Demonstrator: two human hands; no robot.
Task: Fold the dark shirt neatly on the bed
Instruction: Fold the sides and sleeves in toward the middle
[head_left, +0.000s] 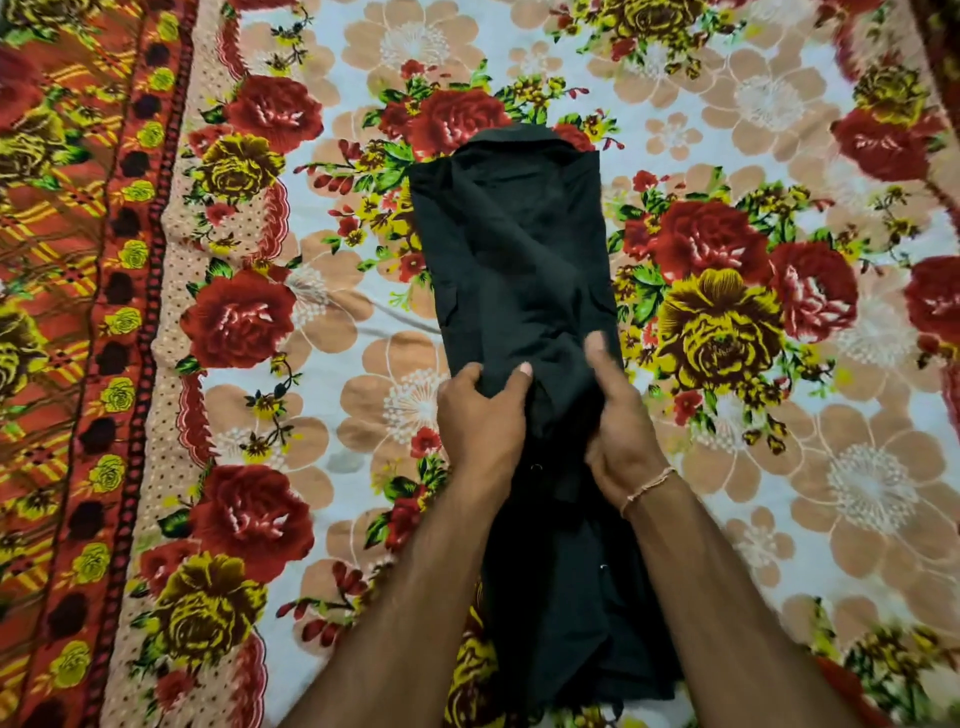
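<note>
The dark shirt (519, 249) lies lengthwise on the floral bed sheet (337, 322), folded into a narrow strip with its collar at the far end and its hem near me. My left hand (480, 415) grips a bunch of the fabric at the shirt's middle, thumb on top and fingers curled round its left edge. My right hand (618, 421) holds the fabric on the right side at the same height, thumb pointing up along the cloth. The shirt's lower part runs between my forearms, and small buttons show there.
The sheet has a pale centre with large red and yellow roses. A red and orange patterned border (78, 364) runs down the left side. A thin thread band circles my right wrist (649, 486).
</note>
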